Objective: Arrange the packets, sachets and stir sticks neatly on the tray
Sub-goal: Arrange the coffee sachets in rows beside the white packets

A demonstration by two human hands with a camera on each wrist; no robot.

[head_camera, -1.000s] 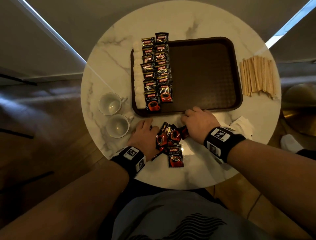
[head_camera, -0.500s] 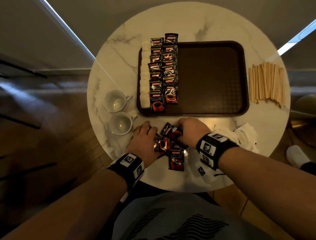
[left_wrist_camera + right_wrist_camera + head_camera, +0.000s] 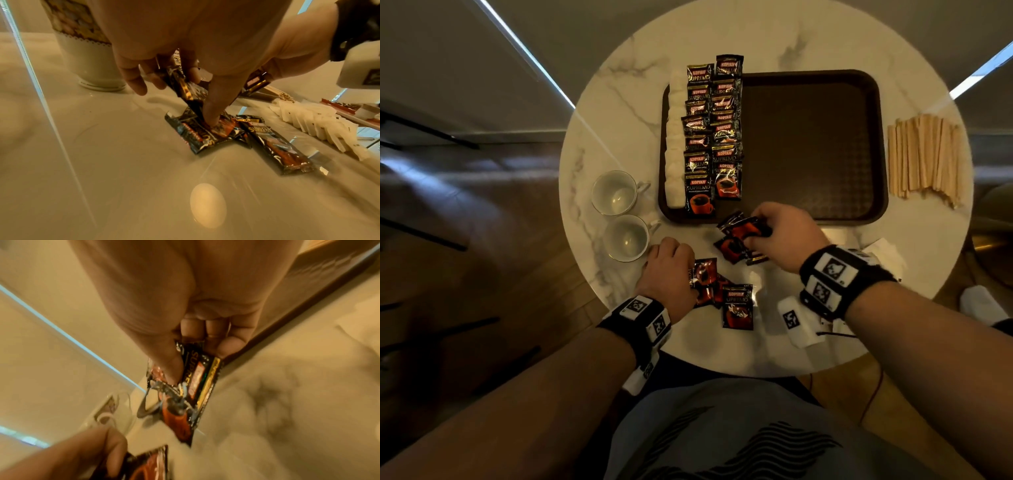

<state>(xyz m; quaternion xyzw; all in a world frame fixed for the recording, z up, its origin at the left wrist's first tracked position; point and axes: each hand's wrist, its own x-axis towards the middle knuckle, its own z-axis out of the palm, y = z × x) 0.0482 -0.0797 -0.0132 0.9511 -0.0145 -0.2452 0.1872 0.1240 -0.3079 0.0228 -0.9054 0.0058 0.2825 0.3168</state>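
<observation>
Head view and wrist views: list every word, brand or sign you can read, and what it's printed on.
"KOPIKO" and "SUPREMO": on the coffee packets in rows on the tray.
"KOPIKO", then "UPREMO" with its first letter unclear: loose packet on the table.
"SUPRE", partly covered: packet held by the right hand.
Wristband markers: square codes, no words.
Small print on all packets: too small to read.

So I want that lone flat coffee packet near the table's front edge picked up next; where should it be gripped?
Judging by its pose, the coffee packet lies flat with a bare right side. Pinch its near crimped end from above, from the right, since the left hand covers packets on its left.
</observation>
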